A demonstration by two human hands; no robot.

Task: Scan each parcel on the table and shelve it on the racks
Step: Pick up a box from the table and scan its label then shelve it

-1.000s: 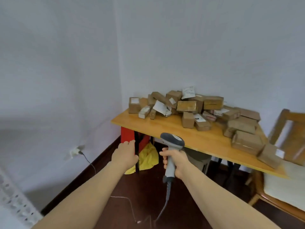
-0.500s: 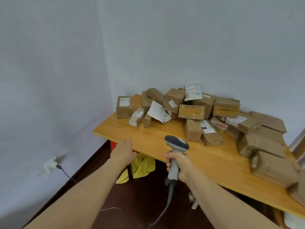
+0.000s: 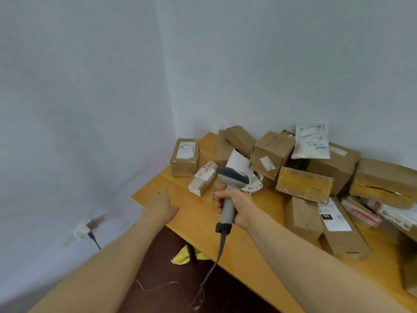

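Crowding the table [image 3: 194, 222] corner, heaped parcels [image 3: 304, 184] beyond the scanner [image 3: 232, 177]

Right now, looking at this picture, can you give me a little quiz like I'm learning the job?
1. True or false: the left hand holds a box.
2. What does the right hand grip? A: a scanner. B: a box. C: a plug.
3. What colour is the cloth under the table?

Key: 1 false, it holds nothing. 2 A. 3 yellow.
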